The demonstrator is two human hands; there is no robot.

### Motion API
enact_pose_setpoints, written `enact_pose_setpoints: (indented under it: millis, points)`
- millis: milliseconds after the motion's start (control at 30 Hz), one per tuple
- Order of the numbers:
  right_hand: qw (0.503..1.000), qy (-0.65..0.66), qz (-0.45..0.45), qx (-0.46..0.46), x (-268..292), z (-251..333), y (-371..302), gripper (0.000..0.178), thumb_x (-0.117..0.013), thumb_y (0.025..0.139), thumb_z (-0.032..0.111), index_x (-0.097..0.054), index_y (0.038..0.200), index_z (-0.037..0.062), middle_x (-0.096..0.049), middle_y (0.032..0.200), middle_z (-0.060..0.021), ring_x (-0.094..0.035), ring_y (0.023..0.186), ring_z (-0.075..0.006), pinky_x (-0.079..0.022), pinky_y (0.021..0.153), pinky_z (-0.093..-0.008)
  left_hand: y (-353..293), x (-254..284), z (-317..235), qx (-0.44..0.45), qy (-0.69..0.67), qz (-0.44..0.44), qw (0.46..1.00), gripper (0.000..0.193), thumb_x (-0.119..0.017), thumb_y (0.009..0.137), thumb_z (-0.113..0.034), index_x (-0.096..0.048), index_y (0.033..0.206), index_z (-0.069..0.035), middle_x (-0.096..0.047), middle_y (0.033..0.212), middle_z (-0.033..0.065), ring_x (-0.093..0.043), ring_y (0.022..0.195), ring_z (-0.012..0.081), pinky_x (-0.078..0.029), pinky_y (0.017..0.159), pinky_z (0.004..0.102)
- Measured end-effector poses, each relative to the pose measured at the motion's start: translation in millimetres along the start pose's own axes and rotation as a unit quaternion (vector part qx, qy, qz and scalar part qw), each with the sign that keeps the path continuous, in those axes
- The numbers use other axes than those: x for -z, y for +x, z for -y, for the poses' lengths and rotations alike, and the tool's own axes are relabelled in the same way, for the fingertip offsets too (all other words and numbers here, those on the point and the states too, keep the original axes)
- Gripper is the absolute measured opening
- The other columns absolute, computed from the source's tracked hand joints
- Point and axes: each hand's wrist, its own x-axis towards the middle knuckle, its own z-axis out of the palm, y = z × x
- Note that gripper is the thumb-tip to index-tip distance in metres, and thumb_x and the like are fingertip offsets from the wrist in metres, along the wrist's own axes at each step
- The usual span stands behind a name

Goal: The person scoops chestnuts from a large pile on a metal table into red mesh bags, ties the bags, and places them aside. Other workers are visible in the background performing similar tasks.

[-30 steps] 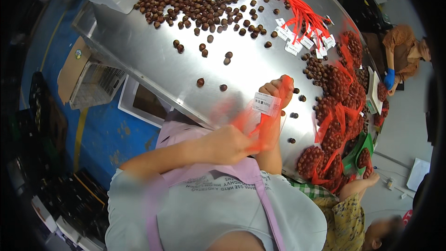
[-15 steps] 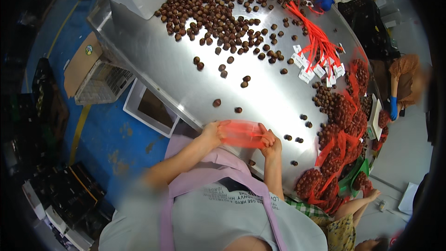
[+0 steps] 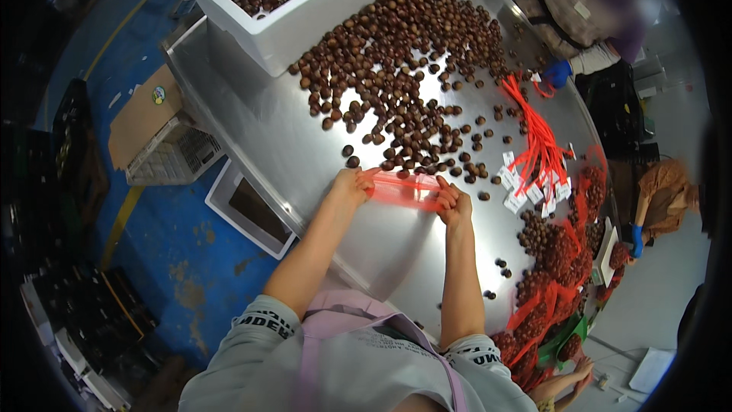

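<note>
A red mesh bag (image 3: 406, 192) is stretched flat between my two hands, just over the near edge of the chestnut pile (image 3: 404, 69). My left hand (image 3: 353, 185) pinches its left end, and my right hand (image 3: 455, 204) has its fingers curled round the right end. Several chestnuts lie right behind the bag, and I cannot tell whether its lower side touches any. All this is above the shiny metal table (image 3: 244, 111).
A white bin (image 3: 284, 44) of chestnuts stands at the back left. To the right lie empty red mesh bags (image 3: 540, 133) with white tags and filled ones (image 3: 560, 255). Across the table is a co-worker's blue-gloved hand (image 3: 559, 74). A crate (image 3: 171, 156) stands on the floor.
Both my hands have moved forward over the table with the red mesh bag, up to the pile. More chestnuts now lie close in front of me. The view has shifted.
</note>
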Motion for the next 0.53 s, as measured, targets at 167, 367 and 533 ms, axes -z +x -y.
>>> enact_pose_setpoints:
  millis: [167, 367, 533]
  points:
    - [0.996, -0.084, 0.001, 0.034, -68.1, 11.3, 54.3, 0.028, -0.029, 0.090, 0.016, -0.032, 0.063, 0.0110, -0.022, 0.047, 0.0061, -0.016, 0.035, -0.0043, -0.010, 0.029, -0.0180, 15.5, -40.9, -58.5, -0.032, -0.032, 0.025, 0.999, 0.046, -0.024, 0.093, -0.023, -0.031, 0.118, 0.015, -0.020, 0.043, -0.0048, -0.014, 0.033, 0.0056, -0.019, 0.030, 0.0170]
    - [0.985, -0.170, -0.016, 0.021, -150.0, 23.2, 107.5, 0.025, -0.025, 0.084, 0.007, -0.029, 0.060, 0.0130, -0.022, 0.047, 0.0051, -0.015, 0.036, -0.0047, -0.010, 0.029, -0.0179, 30.9, -83.8, -118.9, -0.085, -0.094, 0.064, 0.990, 0.027, -0.027, 0.083, -0.006, -0.030, 0.056, -0.009, -0.025, 0.047, -0.0017, -0.020, 0.036, 0.0076, -0.019, 0.032, 0.0176]
    - [0.980, -0.179, -0.048, 0.078, -196.5, 27.8, 150.8, 0.022, -0.026, 0.082, 0.007, -0.032, 0.062, 0.0108, -0.025, 0.047, 0.0050, -0.016, 0.035, -0.0049, -0.010, 0.029, -0.0180, 37.8, -115.6, -153.8, -0.103, -0.159, 0.091, 0.978, 0.031, -0.026, 0.081, -0.005, -0.027, 0.051, -0.009, -0.023, 0.044, -0.0011, -0.019, 0.036, 0.0082, -0.016, 0.032, 0.0199]
